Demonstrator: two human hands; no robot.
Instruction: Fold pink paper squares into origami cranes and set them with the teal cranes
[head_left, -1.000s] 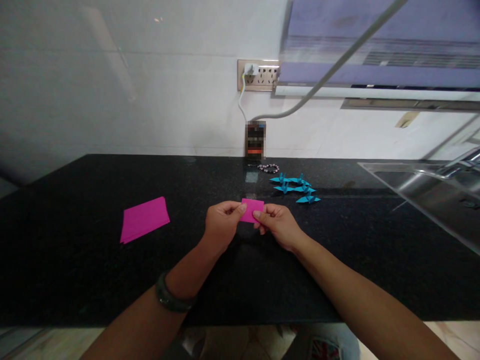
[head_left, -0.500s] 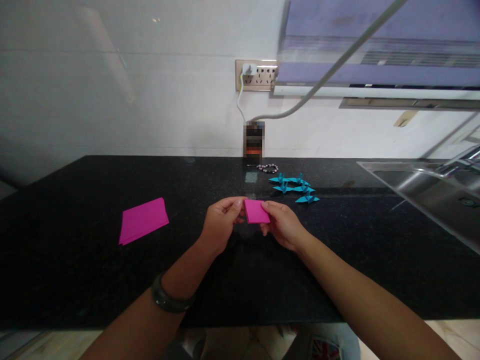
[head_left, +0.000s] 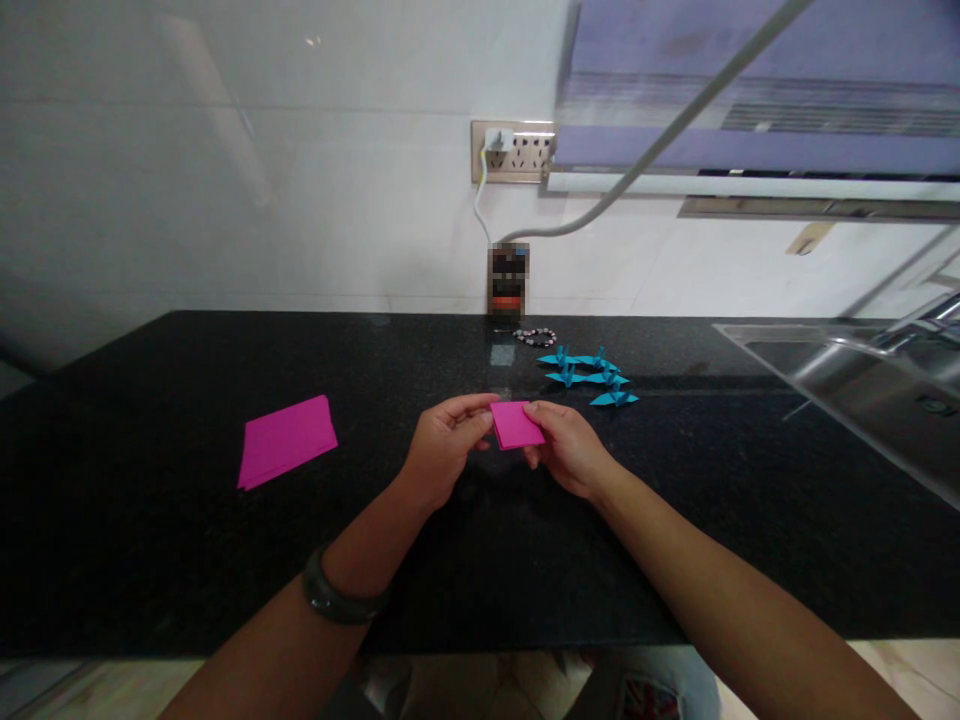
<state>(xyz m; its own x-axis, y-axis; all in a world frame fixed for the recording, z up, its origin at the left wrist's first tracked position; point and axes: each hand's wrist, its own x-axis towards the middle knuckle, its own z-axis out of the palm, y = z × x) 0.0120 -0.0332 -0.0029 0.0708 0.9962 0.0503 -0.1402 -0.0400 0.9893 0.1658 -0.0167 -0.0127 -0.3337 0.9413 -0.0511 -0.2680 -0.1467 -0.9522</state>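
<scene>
Fingers (head_left: 546, 416) of the right hand (head_left: 575, 452) are pinching the folded pink square (head_left: 517, 425) at its right edge.
The left hand (head_left: 439, 450) is meeting the left edge; whether it is gripping cannot be told. The square is lying between both hands, over the black counter (head_left: 495, 560), nearer the wearer than the blue paper cranes (head_left: 615, 399). Judged by appearance, it is presenting as light paper: fairly stiff in layers, hardly slippery, liable to creasing or tearing. Opposite edges are offering the soundest hold, thumbs above.
</scene>
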